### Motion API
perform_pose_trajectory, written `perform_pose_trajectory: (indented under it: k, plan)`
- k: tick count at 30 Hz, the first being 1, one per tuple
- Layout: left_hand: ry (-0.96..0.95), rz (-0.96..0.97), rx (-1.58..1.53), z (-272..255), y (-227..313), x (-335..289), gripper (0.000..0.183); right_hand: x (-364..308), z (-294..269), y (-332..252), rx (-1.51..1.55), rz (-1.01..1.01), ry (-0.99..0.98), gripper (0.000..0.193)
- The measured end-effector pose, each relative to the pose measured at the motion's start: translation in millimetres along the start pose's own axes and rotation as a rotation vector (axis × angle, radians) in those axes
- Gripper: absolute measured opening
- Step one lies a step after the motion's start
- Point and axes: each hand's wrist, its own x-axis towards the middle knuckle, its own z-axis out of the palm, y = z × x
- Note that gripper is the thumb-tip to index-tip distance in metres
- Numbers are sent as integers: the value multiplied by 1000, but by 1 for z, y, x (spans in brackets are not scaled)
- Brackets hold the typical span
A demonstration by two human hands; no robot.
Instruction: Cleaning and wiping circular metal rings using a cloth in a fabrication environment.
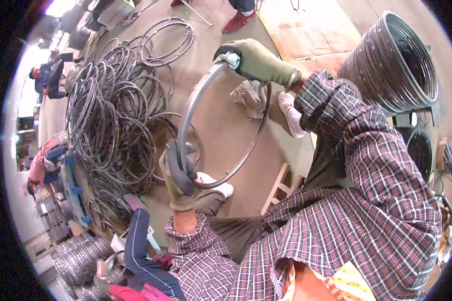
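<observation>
A grey metal wheel rim [192, 103] is held up in front of me, tilted, above the floor. My left hand [179, 168], in a grey-green work glove, is closed around the rim's lower left part. Up at the rim's top, my gloved right hand [253, 59] is closed on a pale bluish cloth [231, 59], which presses against the metal. Part of the rim behind my right hand is hidden.
At the left lies a large tangled heap of rims [110, 120]. A neat stack of rims [386, 62] stands at the right, near flattened cardboard [311, 30]. A crumpled scrap [251, 98] and a wooden frame [278, 188] lie on the floor. Other people sit nearby.
</observation>
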Motion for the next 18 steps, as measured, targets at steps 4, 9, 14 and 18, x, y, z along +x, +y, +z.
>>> perform_pose_trajectory:
  k: [4, 9, 14, 18]
  plan:
    - [-197, -103, -106, -19, -10, 20, 41, 16, -6, -28, -167, -6, -30, 20]
    - [-46, 113, -111, 27, 28, 26, 33, 27, 10, -38, -385, -145, -163, 19]
    - [-107, -28, 84, 14, 6, 27, 27, 15, 57, -96, -673, -259, -444, 26]
    - [-67, -53, -109, 17, 7, 18, 33, 6, 59, -67, -567, -523, -255, 36]
